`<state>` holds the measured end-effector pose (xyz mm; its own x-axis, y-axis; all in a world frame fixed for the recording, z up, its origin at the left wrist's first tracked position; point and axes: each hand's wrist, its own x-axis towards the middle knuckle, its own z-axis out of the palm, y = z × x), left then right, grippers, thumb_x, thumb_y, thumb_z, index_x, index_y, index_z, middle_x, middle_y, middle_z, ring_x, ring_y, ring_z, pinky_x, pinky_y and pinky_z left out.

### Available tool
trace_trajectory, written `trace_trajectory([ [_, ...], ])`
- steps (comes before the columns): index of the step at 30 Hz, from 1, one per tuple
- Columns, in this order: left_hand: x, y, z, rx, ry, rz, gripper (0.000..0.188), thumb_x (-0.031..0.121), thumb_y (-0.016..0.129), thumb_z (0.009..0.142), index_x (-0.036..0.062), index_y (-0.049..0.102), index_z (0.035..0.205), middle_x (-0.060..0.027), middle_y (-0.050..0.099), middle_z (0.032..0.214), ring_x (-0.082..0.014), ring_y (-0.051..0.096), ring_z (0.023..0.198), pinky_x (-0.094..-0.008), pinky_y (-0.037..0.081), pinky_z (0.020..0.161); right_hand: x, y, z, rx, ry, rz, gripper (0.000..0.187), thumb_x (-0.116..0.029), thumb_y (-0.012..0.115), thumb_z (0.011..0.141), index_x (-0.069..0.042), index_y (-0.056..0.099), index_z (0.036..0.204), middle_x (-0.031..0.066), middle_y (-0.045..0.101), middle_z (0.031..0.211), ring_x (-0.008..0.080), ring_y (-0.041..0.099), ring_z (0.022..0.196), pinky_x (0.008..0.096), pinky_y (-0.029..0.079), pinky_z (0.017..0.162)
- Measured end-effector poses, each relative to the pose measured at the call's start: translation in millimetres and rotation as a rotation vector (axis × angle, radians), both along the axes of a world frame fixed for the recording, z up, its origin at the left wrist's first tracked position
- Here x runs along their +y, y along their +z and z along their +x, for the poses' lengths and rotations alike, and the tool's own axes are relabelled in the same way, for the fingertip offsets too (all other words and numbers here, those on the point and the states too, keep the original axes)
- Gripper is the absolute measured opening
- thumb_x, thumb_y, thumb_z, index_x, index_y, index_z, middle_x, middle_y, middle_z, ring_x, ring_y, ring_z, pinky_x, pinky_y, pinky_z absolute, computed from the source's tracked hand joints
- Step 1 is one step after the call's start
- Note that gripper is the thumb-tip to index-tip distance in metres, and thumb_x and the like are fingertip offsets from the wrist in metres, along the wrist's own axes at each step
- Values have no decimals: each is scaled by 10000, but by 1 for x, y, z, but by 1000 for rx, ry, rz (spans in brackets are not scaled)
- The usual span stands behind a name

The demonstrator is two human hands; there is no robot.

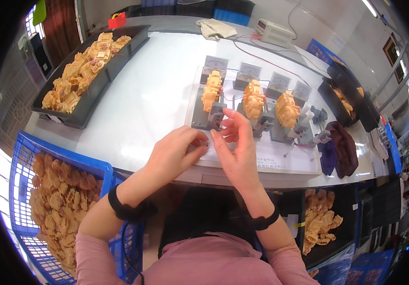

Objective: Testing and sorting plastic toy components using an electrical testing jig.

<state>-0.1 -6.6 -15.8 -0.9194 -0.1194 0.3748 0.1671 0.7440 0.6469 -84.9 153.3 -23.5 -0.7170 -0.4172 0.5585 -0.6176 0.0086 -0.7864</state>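
Observation:
Over the front edge of a white test board (pixel 280 166), my left hand (pixel 178 149) is closed, its fingers curled toward the thumb; anything in its fingertips is too small to name. My right hand (pixel 237 147) is beside it, index finger at the grey clamp block (pixel 217 115) of the leftmost fixture. Its thumb and other bent fingers come close together below that block; what they pinch is hidden. Yellow plastic gear-like housings stand upright in the fixtures: a left one (pixel 211 92), a middle one (pixel 253 99) and a right one (pixel 287 110). Small dial meters (pixel 249 71) rise behind them.
A black tray (pixel 88 107) of yellow parts lies left on the white table (pixel 142 90). Below it stands a blue crate (pixel 71 154) of bagged parts. Dark cloth (pixel 344 149) lies at right. Wires run back to a power supply box (pixel 275 32).

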Motion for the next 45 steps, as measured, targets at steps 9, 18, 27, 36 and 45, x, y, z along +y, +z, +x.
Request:
trace_trajectory([
  [9, -63, 56, -21, -211, 8, 413, 537, 276, 661, 991, 3, 483, 1418, -82, 629, 1141, -121, 583, 1000, -268, 489, 844, -4, 0, -1, 8, 51, -27, 456, -119, 674, 941, -70, 523, 1369, 108, 596, 1127, 219, 593, 978, 354, 488, 852],
  [18, -36, 107, -116, -472, 89, 263, 917, 647, 631, 897, 5, 398, 1509, -202, 523, 1394, -270, 528, 1286, -380, 542, 936, 4, 1, -4, -52, 141, -70, 436, -126, 713, 922, -75, 578, 1333, 57, 640, 1153, 161, 609, 975, 306, 475, 875],
  [27, -28, 109, -161, -498, 182, -221, 639, 242, 728, 728, -15, 608, 1300, -244, 710, 1111, -278, 705, 1038, -340, 560, 864, 2, -5, -9, -19, 230, -159, 411, -162, 761, 869, -40, 618, 1234, 101, 644, 1084, 207, 609, 864, 327, 520, 824],
  [36, 30, 203, -131, -151, -212, 201, 466, 161, 539, 926, 50, 550, 1378, -107, 637, 1180, -160, 653, 1040, -271, 528, 898, 21, -10, 2, 112, 132, -330, 411, -131, 714, 904, -47, 589, 1287, 122, 617, 1129, 269, 605, 933, 373, 506, 871],
  [45, 69, 198, -155, -282, -357, 300, 339, 201, 534, 917, 33, 700, 1161, -92, 674, 1142, -159, 672, 990, -286, 550, 883, 144, 4, -40, 196, -469, -158, 359, -54, 714, 891, -37, 579, 1223, 131, 583, 1074, 274, 572, 949, 377, 491, 868],
])
